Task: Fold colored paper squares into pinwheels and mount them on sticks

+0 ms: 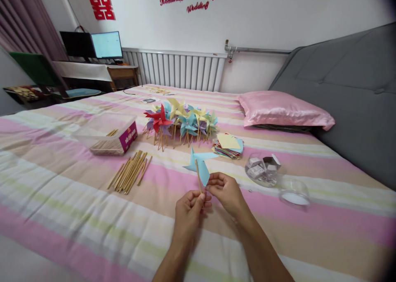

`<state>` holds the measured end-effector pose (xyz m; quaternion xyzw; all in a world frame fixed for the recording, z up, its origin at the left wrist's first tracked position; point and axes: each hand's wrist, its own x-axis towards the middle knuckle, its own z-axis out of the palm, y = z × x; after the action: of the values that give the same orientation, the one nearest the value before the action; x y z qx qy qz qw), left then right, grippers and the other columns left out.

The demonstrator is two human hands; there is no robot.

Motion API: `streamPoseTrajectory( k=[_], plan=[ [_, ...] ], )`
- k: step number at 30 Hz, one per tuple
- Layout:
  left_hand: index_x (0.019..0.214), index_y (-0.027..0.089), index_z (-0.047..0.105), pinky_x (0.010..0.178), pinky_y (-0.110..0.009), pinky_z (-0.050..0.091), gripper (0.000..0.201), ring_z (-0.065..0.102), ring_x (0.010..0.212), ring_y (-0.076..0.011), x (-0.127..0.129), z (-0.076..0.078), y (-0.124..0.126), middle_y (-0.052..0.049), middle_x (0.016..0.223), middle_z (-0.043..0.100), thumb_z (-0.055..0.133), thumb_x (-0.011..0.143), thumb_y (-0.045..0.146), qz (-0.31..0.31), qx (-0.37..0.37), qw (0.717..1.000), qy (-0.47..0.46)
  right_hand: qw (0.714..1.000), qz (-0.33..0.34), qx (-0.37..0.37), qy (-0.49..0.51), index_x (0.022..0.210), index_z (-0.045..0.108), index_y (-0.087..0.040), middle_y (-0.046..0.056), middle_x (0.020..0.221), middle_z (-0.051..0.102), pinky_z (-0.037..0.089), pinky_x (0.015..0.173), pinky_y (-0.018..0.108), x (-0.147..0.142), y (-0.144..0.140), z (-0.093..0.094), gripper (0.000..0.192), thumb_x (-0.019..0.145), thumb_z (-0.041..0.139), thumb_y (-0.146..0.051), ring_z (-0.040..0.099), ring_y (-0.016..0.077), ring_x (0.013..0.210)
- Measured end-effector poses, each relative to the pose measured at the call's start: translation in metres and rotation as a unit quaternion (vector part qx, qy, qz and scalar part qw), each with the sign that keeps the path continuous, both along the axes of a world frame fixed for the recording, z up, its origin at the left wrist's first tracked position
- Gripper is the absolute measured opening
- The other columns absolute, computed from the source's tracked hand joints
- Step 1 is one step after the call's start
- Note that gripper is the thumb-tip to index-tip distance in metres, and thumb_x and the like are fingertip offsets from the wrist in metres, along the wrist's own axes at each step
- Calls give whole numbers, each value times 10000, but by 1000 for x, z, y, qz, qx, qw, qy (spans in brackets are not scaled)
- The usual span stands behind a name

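Observation:
A light-blue paper pinwheel (202, 170) on a thin wooden stick stands tilted in front of me, above the bed. My left hand (190, 209) is closed round the lower part of the stick, thumb on top. At the tip of the lowest blade, my right hand (227, 191) has its fingers curled together on the paper. Beyond it stands a cluster of finished pinwheels (188, 124) in red, blue, yellow and purple. A stack of coloured paper squares (229, 145) lies just behind my right hand. To the left, several loose wooden sticks (130, 172) lie in a pile.
A clear plastic box (107, 135) with a purple label holds more sticks. On the right are a clear bowl (262, 170) of small packets and a clear round container (293, 193). A pink pillow (284, 108) rests by the grey headboard (343, 75). Striped bedding (93, 232) lies under everything.

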<state>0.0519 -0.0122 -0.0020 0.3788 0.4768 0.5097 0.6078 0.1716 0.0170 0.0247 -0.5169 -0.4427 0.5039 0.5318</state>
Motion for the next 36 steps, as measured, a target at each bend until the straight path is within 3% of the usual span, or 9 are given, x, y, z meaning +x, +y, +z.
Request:
streamPoseTrajectory(
  k=[7,17,20,23,26,29,33,36],
  plan=[
    [806,121,673,542,-213,439,272,657,680,-171,0,1,0,-114,799,721,697,710,374,0,0,1000,2,996,82,17,-3,730,659,-149,14,676,639,440,569,240,3,-6,12,130,615,627,-200,567,133,611],
    [821,114,664,546,-218,447,294,659,686,-178,1,3,-2,-119,791,717,701,702,381,4,-13,1000,-5,999,16,47,6,696,683,-164,11,687,652,431,649,266,2,-5,12,147,644,700,-300,556,143,655],
    [843,114,652,541,-223,456,308,651,675,-174,1,4,-2,-113,794,709,689,712,391,2,-17,1000,-23,998,25,55,4,810,718,-175,48,820,704,462,718,299,1,-6,12,202,682,692,-329,609,180,761],
    [851,120,646,521,-227,457,323,643,674,-178,1,3,-1,-105,804,699,683,714,410,-19,-14,998,-53,992,39,101,-70,961,714,-196,66,925,699,475,703,306,-3,-9,14,265,749,645,-340,612,181,762],
    [829,127,656,507,-210,433,307,605,597,-141,0,1,1,-60,707,672,701,701,403,-37,0,995,-88,961,18,178,-210,1016,705,-222,70,937,646,472,707,310,-10,-15,18,256,816,581,-324,576,170,754],
    [799,131,656,548,-208,432,287,586,580,-121,-1,1,0,-41,669,658,692,721,405,-50,14,990,-128,906,-21,246,-343,1039,699,-258,85,1014,579,451,805,365,-17,-22,21,262,869,512,-324,539,207,897],
    [768,129,663,558,-205,423,293,599,605,-128,-2,1,-3,-53,675,676,648,765,421,-48,11,988,-148,836,-31,289,-466,1136,645,-284,99,1322,436,363,942,471,-23,-26,19,315,901,450,-362,433,277,1126],
    [775,131,678,577,-208,430,238,617,652,-144,-1,1,-4,-58,701,689,681,745,367,-39,18,988,-146,807,-14,290,-514,1228,572,-258,105,1470,272,291,998,532,-26,-26,16,381,914,398,-385,328,322,1246]
  ],
)
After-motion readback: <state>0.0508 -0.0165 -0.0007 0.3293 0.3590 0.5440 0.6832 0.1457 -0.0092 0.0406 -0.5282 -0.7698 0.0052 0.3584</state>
